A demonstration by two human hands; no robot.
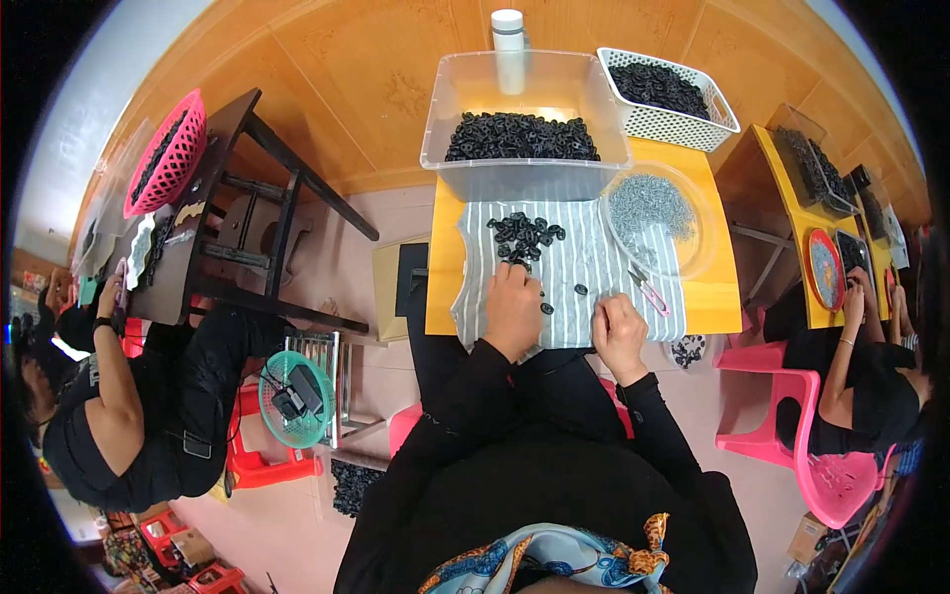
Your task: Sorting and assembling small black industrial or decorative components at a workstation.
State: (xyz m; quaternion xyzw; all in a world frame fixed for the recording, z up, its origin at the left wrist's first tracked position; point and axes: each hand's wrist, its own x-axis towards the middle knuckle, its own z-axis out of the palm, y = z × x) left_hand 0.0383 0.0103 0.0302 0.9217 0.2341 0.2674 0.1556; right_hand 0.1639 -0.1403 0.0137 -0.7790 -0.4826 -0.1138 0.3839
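On a grey-and-white striped cloth lies a small heap of little black oval parts. My left hand is closed, with its bent fingertips at the near edge of that heap; what they grip, if anything, is hidden. Just right of it are two loose black parts, one of them between my hands. My right hand rests at the cloth's near edge with curled fingers, and I cannot make out what is in them. Beside it lies a small pair of pink-handled snips, points toward the tray.
Behind the cloth stands a clear plastic bin of black parts. A round clear tray at the right holds small silvery pieces. Farther back are a white basket and a white bottle. People sit at tables on both sides.
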